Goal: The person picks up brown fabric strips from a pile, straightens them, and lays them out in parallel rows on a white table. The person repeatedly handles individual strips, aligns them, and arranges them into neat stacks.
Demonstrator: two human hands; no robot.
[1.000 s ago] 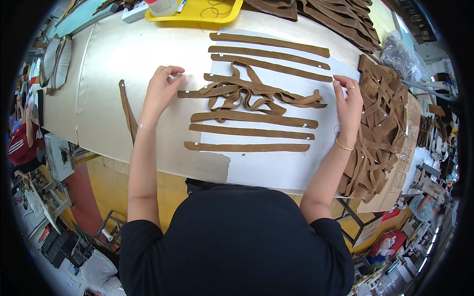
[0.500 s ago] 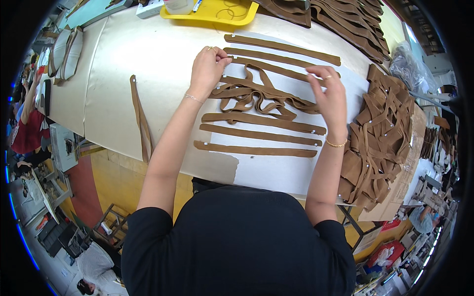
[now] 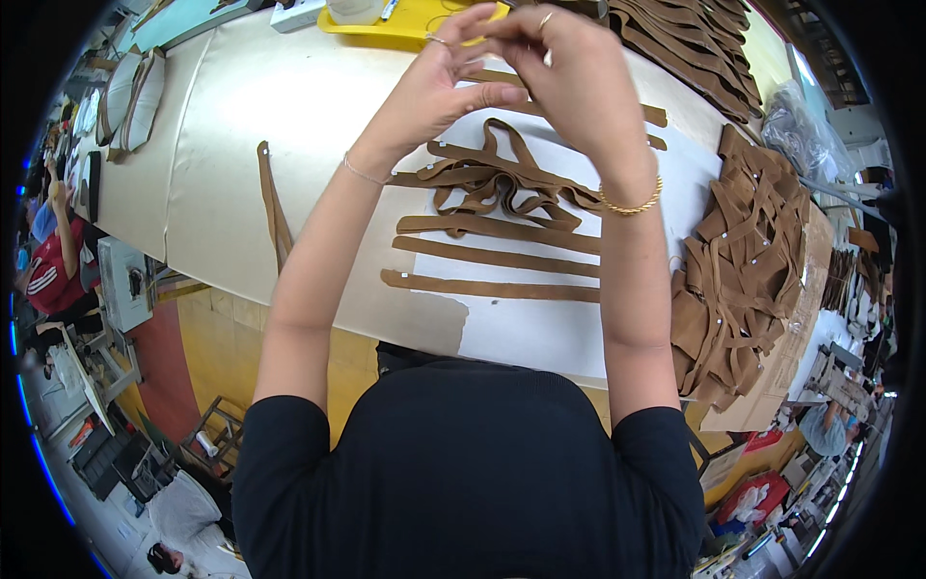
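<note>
A busy workshop surrounds a long cream bench (image 3: 222,145), with a white sheet (image 3: 540,328) laid over its near part. On the sheet lie flat brown strips (image 3: 492,287) in rows, and above them a tangle of looped strips (image 3: 492,183). Both hands are raised above the bench, close to the camera and near each other. The left hand (image 3: 439,82) has its fingers bent, thumb pointing toward the right hand; its grip is narrow, but whether it pinches anything cannot be told. The right hand (image 3: 569,77), with a ring on one finger and a gold bracelet (image 3: 632,203) at the wrist, curls over with fingertips meeting the left hand's; its grip looks nearly closed, and what lies between the fingers is hidden. A thin bracelet (image 3: 365,174) sits on the left wrist. To the right of the sheet a big heap of strips (image 3: 743,261) lies on brown card. One lone strip (image 3: 273,207) lies on the bare bench to the left. A yellow tray (image 3: 405,24) stands at the far edge behind the hands, more strips (image 3: 694,39) stacked beside it. Another person in red (image 3: 58,270) works at far left.
</note>
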